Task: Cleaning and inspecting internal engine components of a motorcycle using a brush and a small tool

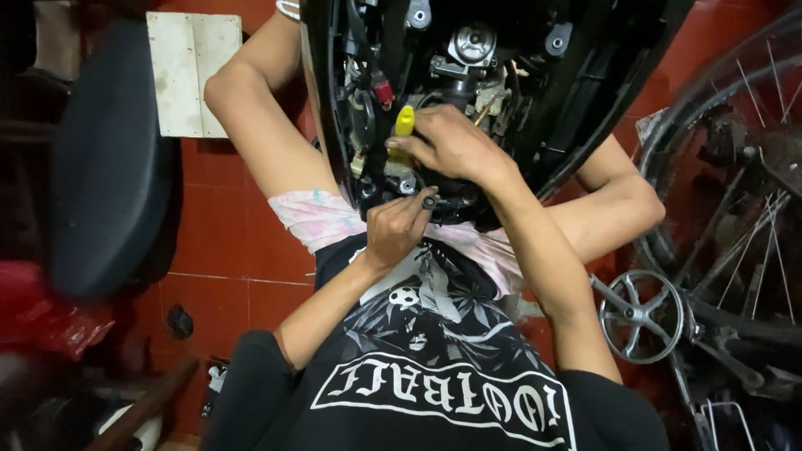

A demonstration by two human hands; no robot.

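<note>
Your right hand (451, 144) clamps the yellow-handled screwdriver (404, 122), tip buried in the engine assembly (468, 50). Just below that grip, your left hand (399, 227) pinches a small black bolt (429, 201), likely steadying it.

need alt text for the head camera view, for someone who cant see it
Seen from above, a seated person's right hand grips a yellow-handled tool inside an opened black scooter body, while the left hand touches a small black part below. A spoked wheel stands at right.
</note>
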